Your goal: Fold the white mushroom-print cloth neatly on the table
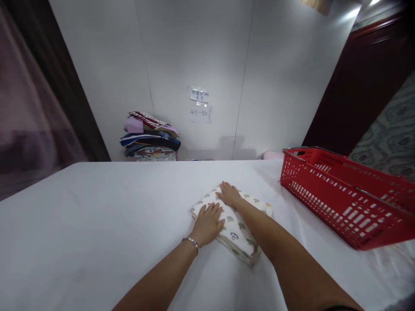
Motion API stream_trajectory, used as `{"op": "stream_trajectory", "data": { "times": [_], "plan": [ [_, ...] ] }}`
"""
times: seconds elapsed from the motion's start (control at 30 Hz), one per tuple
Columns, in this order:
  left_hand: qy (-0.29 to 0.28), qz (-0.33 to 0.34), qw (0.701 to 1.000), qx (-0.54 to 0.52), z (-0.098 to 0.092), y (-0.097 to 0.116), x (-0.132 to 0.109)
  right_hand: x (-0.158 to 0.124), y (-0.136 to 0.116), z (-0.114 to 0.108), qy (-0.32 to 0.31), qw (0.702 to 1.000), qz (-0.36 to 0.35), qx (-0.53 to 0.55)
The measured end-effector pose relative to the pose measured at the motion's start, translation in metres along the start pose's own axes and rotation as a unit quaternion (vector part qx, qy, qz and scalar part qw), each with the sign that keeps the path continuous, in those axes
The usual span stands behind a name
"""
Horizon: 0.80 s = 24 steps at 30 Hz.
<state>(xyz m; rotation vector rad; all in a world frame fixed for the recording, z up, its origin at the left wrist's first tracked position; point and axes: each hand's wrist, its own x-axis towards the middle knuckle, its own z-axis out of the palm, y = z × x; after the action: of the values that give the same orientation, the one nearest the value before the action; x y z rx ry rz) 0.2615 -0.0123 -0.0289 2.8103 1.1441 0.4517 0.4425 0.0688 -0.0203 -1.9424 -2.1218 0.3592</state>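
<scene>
A folded white cloth [240,224] with a grey mushroom-like print lies flat on the white tabletop, turned at an angle to me. On its left part rests my left hand [208,224], palm down, with the fingers spread; a bracelet circles that wrist. Farther back, near the cloth's far edge, my right hand [229,195] also lies flat on top with fingers stretched out. My right forearm crosses over the cloth and hides some of its right side. Neither hand grasps anything.
A red plastic basket [327,194] with slotted walls stands on the right of the white table [97,229]. Behind the table's far edge rises a stack of folded clothes [152,136]. Paper signs [199,113] hang on the wall, and a curtain [35,99] borders the left.
</scene>
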Motion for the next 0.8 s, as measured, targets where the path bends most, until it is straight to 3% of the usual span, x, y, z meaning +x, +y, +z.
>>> {"op": "stream_trajectory", "data": {
  "times": [0.17, 0.33, 0.53, 0.7, 0.8],
  "plan": [
    [0.005, 0.0, 1.0, -0.015, 0.001, 0.0, -0.001, -0.008, 0.031, -0.03, -0.017, 0.998, 0.038, 0.043],
    [0.009, 0.002, 0.999, -0.03, 0.0, -0.002, 0.0, -0.053, 0.071, -0.049, -0.029, 0.989, 0.122, 0.075],
    [0.029, 0.0, 0.996, -0.079, -0.01, -0.003, -0.008, -0.097, 0.1, -0.06, -0.047, 0.97, 0.217, 0.098],
    [0.113, -0.103, 0.973, -0.171, -0.013, -0.008, -0.03, -0.115, 0.107, -0.061, -0.053, 0.955, 0.258, 0.136],
    [0.149, -0.22, 0.916, -0.3, -0.013, -0.011, -0.046, -0.127, 0.102, -0.058, -0.057, 0.949, 0.267, 0.158]
  ]
}}
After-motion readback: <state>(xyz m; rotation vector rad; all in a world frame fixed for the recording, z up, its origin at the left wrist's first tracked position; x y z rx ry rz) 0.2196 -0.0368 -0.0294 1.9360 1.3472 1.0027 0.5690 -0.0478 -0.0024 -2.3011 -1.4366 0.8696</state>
